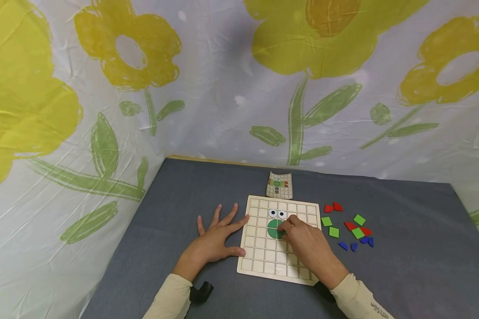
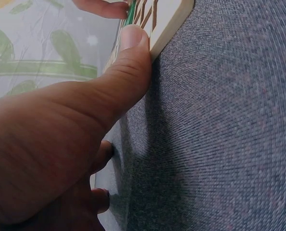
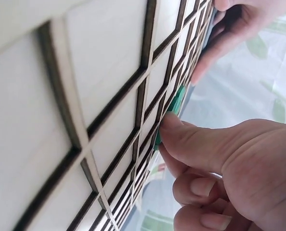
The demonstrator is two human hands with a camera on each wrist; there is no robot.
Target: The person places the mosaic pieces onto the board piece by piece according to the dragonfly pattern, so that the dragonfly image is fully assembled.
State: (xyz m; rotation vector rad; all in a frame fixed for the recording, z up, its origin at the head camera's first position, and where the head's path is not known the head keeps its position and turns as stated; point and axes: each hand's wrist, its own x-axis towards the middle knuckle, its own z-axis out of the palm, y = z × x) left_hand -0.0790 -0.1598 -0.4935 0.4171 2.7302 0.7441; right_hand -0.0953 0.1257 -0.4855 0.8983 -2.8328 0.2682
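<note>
A pale wooden grid board lies on the dark grey table. On its upper middle, several green quarter-round pieces form a disc below two eye pieces. My right hand is over the board, pinching a green piece at the disc's right side between thumb and forefinger. Those fingertips partly cover it, so whether it sits fully in its cell is unclear. With fingers spread, my left hand rests at the board's left edge. Its thumb touches that edge.
A small picture card with a coloured grid figure stands behind the board. Right of the board lie red pieces, green squares and blue pieces, some touching. A flower-printed cloth hangs behind the table.
</note>
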